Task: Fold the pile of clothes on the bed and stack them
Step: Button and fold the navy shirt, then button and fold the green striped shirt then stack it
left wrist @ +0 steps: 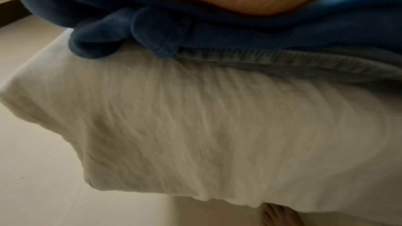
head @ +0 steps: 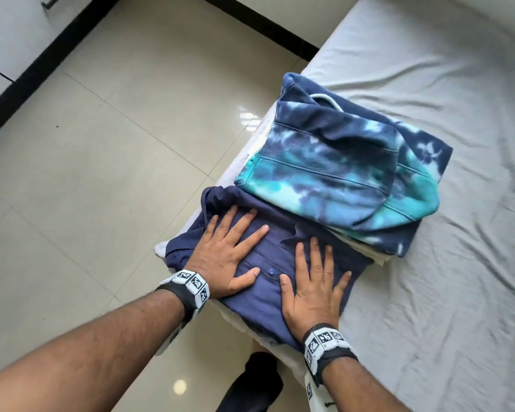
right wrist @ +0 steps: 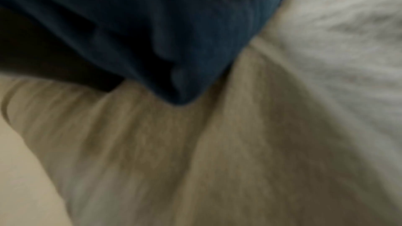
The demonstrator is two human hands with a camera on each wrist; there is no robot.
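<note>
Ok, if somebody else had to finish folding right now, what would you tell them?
Left hand: flat, fingers spread, pressing on the navy button shirt.
Right hand: flat too, pressing the same shirt beside the left.
The shirt lies folded at the corner of the bed, near the edge.
Just behind it, the tie-dye hoodie sits folded on top of a stack; pale clothes peek out underneath.
Done: hoodie and the pieces below it are stacked; the shirt looks nearly folded.
Left: finish smoothing the shirt, then lift it onto the hoodie. No loose clothes show elsewhere in view.
</note>
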